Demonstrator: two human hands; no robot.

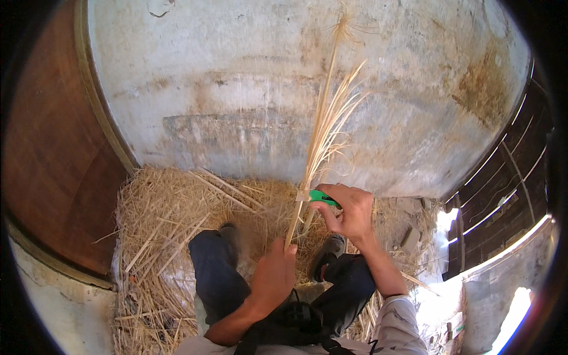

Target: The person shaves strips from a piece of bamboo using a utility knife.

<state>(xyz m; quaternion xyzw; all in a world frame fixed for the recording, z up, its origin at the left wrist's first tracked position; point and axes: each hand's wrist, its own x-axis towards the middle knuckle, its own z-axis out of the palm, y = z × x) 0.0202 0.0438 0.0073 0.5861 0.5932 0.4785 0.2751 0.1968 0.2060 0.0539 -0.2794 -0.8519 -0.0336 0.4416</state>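
Your left hand (pixel 273 273) is clamped around the lower end of a bundle of dry straw stalks (pixel 324 127), which rises upright in front of the stained wall (pixel 248 89). Just right of the bundle, your right hand (pixel 349 210) closes on a green-handled cutter (pixel 323 197) touching the stalks. Its blade is hidden, and your feet sink into the straw heap (pixel 171 219) below.
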